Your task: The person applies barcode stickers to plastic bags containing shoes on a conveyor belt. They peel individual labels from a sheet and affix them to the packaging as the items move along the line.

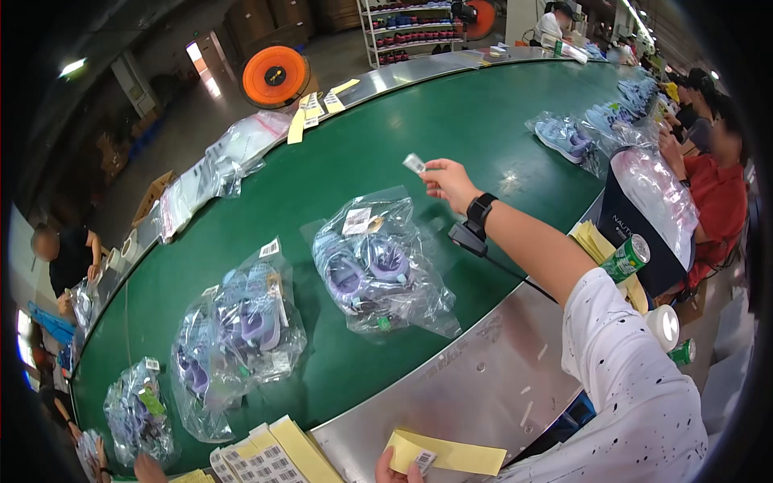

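My right hand (pixel 451 183) reaches out over the green conveyor belt (pixel 483 105), pinching a small white barcode sticker (pixel 414 163) between thumb and fingers. At the lower edge, my left hand (pixel 396 468) grips a yellow label strip (pixel 467 454) that has one barcode label on it. Nearest to my right hand lies a clear plastic bag (pixel 435 302) with a pair of light blue and lilac shoes (pixel 345 278) inside. A white label (pixel 357 221) shows on top of that bag. My left hand's other fingers are cut off by the frame.
More bagged shoes (pixel 245 322) lie leftward on the belt. Yellow label sheets (pixel 266 459) rest at the near edge. A green can (pixel 626 258) and a dark shoebox (pixel 644 217) stand at my right. Co-workers sit along the belt, one in a red shirt (pixel 717 193). An orange fan (pixel 276 76) stands beyond.
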Motion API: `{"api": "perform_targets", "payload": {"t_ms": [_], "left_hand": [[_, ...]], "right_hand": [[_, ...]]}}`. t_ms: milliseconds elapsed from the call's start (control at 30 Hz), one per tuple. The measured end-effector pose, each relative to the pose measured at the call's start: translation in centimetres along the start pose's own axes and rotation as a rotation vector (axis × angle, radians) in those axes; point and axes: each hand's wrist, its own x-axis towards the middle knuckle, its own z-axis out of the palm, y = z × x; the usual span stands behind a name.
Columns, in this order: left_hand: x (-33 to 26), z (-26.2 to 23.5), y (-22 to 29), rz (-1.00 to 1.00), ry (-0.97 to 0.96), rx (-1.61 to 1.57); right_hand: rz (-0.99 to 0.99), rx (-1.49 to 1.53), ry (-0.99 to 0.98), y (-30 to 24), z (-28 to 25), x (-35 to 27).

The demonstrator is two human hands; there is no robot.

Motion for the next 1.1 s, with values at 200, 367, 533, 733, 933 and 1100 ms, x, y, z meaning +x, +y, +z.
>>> {"api": "perform_targets", "payload": {"t_ms": [200,367,533,733,933,1100], "left_hand": [[-0.2,0.3,0.2,-0.01,0.03,0.019],[-0.2,0.6,0.2,-0.031,0.043,0.012],[-0.4,0.6,-0.3,-0.061,0.045,0.061],[-0.4,0.5,-0.5,-0.076,0.041,0.072],[-0.2,0.3,-1.0,-0.036,0.029,0.065],[0.1,0.2,0.1,0.032,0.05,0.003]], "right_hand": [[0.242,-0.048,-0.297,-2.2,2.1,3.2],[0.431,-0.128,-0.428,-1.1,4.0,4.9],[0.484,-0.171,-0.489,0.3,5.2,5.7],[0.448,-0.118,-0.347,1.7,6.6,4.6],[0.098,-0.171,-0.131,0.3,6.4,-0.9],[-0.016,0.116,-0.212,-1.9,3.6,-7.7]]}}
